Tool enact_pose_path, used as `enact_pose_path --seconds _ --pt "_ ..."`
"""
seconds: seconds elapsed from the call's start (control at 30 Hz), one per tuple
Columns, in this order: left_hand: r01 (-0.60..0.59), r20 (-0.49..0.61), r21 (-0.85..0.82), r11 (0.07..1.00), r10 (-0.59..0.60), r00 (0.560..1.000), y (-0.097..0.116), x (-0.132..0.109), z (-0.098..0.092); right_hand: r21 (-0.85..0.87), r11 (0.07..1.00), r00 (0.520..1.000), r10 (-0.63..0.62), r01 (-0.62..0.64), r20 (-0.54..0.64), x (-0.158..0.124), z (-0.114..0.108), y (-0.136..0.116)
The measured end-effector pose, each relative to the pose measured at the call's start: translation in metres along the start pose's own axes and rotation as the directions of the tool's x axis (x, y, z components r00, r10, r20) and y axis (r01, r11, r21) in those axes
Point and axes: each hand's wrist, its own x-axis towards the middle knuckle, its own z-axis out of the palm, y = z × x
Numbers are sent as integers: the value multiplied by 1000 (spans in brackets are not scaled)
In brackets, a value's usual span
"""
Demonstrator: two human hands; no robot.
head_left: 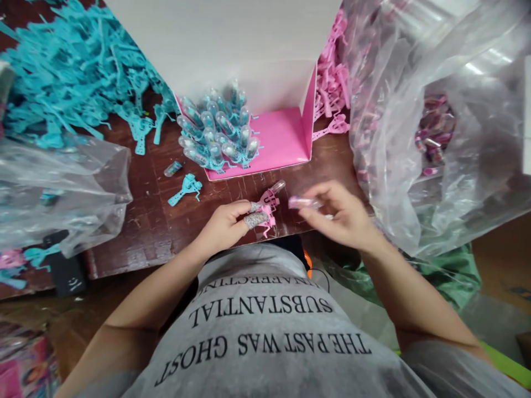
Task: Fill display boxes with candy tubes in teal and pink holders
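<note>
My left hand [230, 224] is closed in a pinch, its fingertips taped, on a pink plastic holder [269, 207] that carries a small clear tube. My right hand [338, 213] pinches another small clear tube [301, 202] just to the right of the holder, a short gap between them. Both hands hover over the dark wooden table [166, 221] near its front edge. Straight ahead, an open pink box [282, 138] holds several clear tubes set in teal holders [218, 135].
A heap of teal plastic holders [70, 72] covers the back left. Pink holders [334, 83] pile up at the back right. A big clear bag [435, 121] with small tubes fills the right; another clear bag [53, 188] lies left. One loose teal holder [185, 189] and a tube [172, 168] lie on the table.
</note>
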Motion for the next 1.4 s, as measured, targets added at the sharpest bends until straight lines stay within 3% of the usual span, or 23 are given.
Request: enact_pose_path --seconds 0.07,0.13,0.3,0.4,0.47,0.6,0.73,0.8,0.87,0.97,1.0,1.07,1.13,1.2,1.27,1.33,1.4 --pt "-71 23 -2 997 71 997 4 2 -1 104 988 990 -118 110 76 7 12 -17" --pt "-151 40 11 988 150 988 7 5 -3 96 974 972 -214 204 101 14 15 -24" --pt "-295 77 70 953 289 954 9 8 -7 -53 948 946 -305 312 111 19 6 -17" --pt "-365 53 216 906 362 931 11 6 -8 -209 906 929 -349 368 124 14 6 -15" --pt "-405 48 403 821 423 905 16 5 -8 -335 852 915 -379 403 137 10 6 -17" --pt "-448 134 699 557 514 848 29 7 -9 -575 685 881 -446 447 155 2 -3 -23" --pt "-547 286 760 351 574 767 41 17 -6 -668 553 850 -464 498 250 -8 -18 -27" --pt "-584 324 743 326 589 740 47 22 -3 -661 570 861 -436 488 260 -12 -23 -27" --pt "-577 303 731 364 584 753 51 26 1 -577 708 909 -375 408 182 -13 -26 -26" --pt "-580 285 689 434 574 768 53 33 9 -208 964 982 -142 166 126 -11 -30 -21" --pt "-581 282 666 467 563 777 52 36 13 -53 997 986 -46 55 159 -10 -32 -18" --pt "-557 257 577 597 515 818 51 44 21 192 970 966 104 -151 236 -7 -36 -13" --pt "-429 147 401 809 405 902 51 55 31 266 941 975 177 -209 136 -7 -39 -8" --pt "-236 -13 110 966 238 971 51 67 43 123 985 975 137 -117 -172 -9 -38 -7" --pt "-93 -132 -165 982 71 989 49 78 56 -153 988 905 -57 -9 -422 -12 -31 -10" --pt "-62 -192 -290 955 5 981 45 85 68 -375 924 853 -255 77 -454 -13 -19 -16" --pt "-112 -259 -275 955 38 965 39 88 78 -504 853 829 -375 134 -415 -13 -6 -24"
